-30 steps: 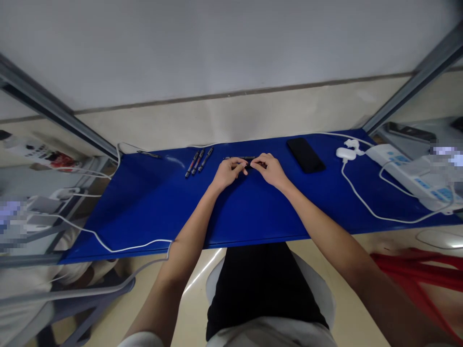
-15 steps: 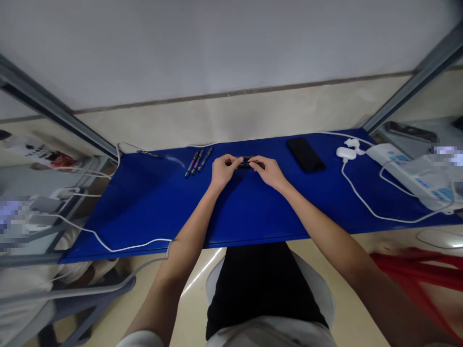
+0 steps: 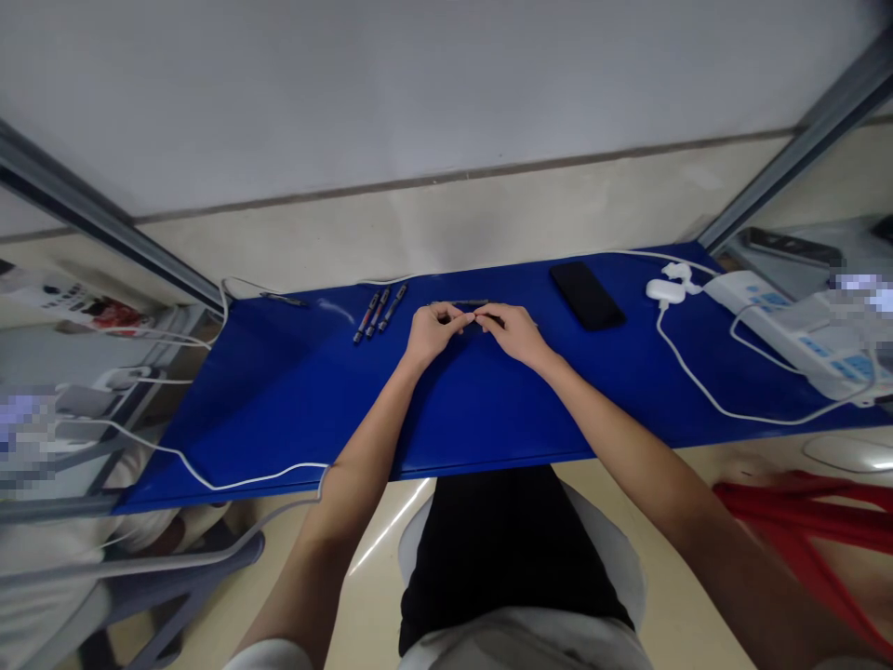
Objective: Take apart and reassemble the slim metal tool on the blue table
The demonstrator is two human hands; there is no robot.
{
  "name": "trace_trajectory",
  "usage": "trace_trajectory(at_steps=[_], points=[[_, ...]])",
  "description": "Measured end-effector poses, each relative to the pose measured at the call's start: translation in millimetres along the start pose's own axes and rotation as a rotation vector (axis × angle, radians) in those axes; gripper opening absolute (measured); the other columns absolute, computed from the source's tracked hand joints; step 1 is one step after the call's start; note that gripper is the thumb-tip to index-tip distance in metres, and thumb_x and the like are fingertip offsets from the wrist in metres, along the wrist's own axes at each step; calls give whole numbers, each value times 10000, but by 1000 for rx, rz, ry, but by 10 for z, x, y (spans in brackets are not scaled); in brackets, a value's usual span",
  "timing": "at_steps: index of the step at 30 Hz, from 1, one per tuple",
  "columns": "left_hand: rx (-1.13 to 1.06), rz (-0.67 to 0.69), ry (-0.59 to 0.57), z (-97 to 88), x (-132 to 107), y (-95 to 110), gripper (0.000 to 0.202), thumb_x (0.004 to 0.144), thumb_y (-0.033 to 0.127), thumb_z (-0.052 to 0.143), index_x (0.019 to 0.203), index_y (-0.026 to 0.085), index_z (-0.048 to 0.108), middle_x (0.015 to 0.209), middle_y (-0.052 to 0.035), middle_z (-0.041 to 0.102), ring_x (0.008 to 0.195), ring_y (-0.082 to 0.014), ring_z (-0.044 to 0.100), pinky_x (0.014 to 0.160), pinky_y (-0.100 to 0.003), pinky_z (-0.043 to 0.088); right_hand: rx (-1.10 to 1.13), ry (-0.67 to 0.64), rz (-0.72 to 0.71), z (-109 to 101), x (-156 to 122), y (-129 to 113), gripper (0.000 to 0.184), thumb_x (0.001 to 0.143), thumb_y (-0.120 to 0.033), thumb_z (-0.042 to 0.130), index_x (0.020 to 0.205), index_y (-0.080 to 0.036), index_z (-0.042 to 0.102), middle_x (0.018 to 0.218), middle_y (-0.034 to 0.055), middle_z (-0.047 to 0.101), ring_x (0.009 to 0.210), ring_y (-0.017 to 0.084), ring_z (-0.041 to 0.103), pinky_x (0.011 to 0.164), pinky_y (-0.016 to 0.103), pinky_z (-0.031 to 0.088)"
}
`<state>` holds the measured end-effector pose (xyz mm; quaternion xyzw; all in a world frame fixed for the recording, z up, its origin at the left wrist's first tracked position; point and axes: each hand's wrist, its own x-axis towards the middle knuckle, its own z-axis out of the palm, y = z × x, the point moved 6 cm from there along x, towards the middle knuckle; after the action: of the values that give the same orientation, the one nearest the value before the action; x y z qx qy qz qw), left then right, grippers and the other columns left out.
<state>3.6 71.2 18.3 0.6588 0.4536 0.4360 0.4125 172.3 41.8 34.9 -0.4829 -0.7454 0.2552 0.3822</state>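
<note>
My left hand (image 3: 431, 333) and my right hand (image 3: 513, 332) meet over the middle of the blue-topped table, thumbs and forefingers pinched close together. Whatever the fingertips hold is too small or too hidden to make out. Just beyond them, a dark pen (image 3: 469, 301) lies crosswise, partly covered by the fingers. Left of my left hand, several dark pens rest slanted side by side, among them one pen with a red part (image 3: 366, 317) and a dark pen (image 3: 393, 308) nearest the hand.
A black phone (image 3: 587, 295) lies right of my hands. Farther right are a white charger (image 3: 665, 291) with its cable and a white power strip (image 3: 788, 330). Another thin pen-like item (image 3: 283, 299) lies at the back left. A white cable (image 3: 272, 473) crosses the front left edge.
My fingertips have come together from their grip on the dark pens between my hands. A pen now shows behind the fingers. The other pens and the phone stay put.
</note>
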Motion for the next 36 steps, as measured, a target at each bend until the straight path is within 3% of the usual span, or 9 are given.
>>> trace_trajectory(at_steps=[6, 14, 21, 25, 30, 36], points=[[-175, -33, 45, 52, -12, 11, 347, 762, 503, 806, 794, 164, 740, 671, -17, 676, 546, -85, 480, 522, -239, 353, 43, -54, -13, 78, -23, -56, 288, 1036, -378, 495, 825, -224, 616, 717, -7, 677, 626, 145, 590, 663, 280, 407], [-186, 15, -24, 129, -56, 79, 372, 885, 534, 697, 882, 165, 742, 587, 35, 511, 520, -79, 397, 505, -243, 309, 216, -76, 27, 211, -42, -16, 222, 1032, -376, 506, 892, -228, 594, 734, 8, 705, 705, 173, 666, 718, 301, 477], [-50, 82, 34, 88, -52, 132, 397, 945, 549, 621, 807, 179, 668, 662, 17, 573, 576, -96, 454, 571, -241, 372, 88, -54, 21, 179, -33, -40, 339, 1035, -433, 492, 808, -216, 621, 734, 22, 718, 601, 154, 612, 631, 296, 431], [6, 145, 15, 68, -65, 194, 394, 992, 513, 569, 781, 185, 624, 703, 2, 650, 619, -105, 530, 638, -241, 409, 101, 12, 26, 110, -18, -18, 359, 1033, -444, 485, 814, -210, 646, 785, 46, 738, 707, 185, 683, 698, 309, 476], [157, 146, -32, 104, -113, 231, 391, 1020, 499, 520, 898, 190, 727, 571, 26, 606, 523, -108, 510, 585, -242, 375, 115, 21, 51, 97, -17, -6, 428, 1022, -546, 486, 810, -212, 650, 751, 45, 719, 700, 188, 671, 678, 310, 473], [309, 236, -35, 88, -139, 279, 376, 989, 504, 584, 940, 221, 826, 821, -15, 780, 660, -140, 615, 634, -254, 377, 154, 7, 103, 86, -23, 9, 565, 1003, -629, 483, 644, -206, 590, 623, 24, 632, 595, 153, 583, 627, 309, 419]])
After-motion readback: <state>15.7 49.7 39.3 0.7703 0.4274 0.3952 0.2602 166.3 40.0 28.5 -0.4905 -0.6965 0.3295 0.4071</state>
